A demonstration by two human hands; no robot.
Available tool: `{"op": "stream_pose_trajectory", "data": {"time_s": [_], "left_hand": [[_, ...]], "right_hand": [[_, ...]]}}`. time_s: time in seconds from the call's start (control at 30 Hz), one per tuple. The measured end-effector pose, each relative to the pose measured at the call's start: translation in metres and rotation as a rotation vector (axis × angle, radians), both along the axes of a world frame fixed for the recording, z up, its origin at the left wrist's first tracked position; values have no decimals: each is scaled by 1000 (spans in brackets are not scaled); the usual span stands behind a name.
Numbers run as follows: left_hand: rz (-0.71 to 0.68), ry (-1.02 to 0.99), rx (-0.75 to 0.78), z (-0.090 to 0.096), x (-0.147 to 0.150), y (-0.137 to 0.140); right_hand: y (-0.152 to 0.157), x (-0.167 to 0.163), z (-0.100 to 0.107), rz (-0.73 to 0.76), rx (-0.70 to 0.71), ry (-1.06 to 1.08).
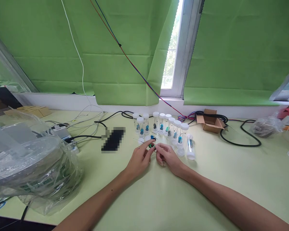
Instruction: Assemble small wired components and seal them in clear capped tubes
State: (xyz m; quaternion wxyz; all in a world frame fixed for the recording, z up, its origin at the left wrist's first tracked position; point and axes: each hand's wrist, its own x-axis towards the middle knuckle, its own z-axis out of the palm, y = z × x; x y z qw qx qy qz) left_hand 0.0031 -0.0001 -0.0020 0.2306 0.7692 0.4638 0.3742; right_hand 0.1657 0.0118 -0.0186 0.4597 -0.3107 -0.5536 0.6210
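Observation:
My left hand [142, 158] is closed, with thumb and forefinger pinching a small green piece [151, 145]. Its exact kind is too small to make out. My right hand [167, 157] comes from the other side, fingertips pinched at the same green piece. A small dark blue piece [153, 138] shows just beyond the fingers; whether it is joined to the green one I cannot tell. Behind the hands stand several clear tubes [168, 128] with white caps, holding small blue, green or dark pieces. Right of my right hand, one capped clear tube [190, 147] is set apart.
A plastic-wrapped round spool [38, 170] takes up the left side. A blurred black object [113, 139] lies left of the hands. An open cardboard box [212, 122] and black cable [243, 145] sit at the back right. Cables run along the wall beneath green blinds.

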Motion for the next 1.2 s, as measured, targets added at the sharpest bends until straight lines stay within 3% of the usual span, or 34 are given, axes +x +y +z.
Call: {"op": "stream_pose_trajectory", "data": {"time_s": [0.47,0.97,1.2], "left_hand": [[-73,-20,-1,-2,0,0],[-7,-3,-11,-1,0,0],[-43,5,-3,-3,-1,0]], "right_hand": [[4,-1,-6,-6,-25,-9],[2,-1,-3,-13,32,-20],[3,-2,-5,-9,30,-19]]}}
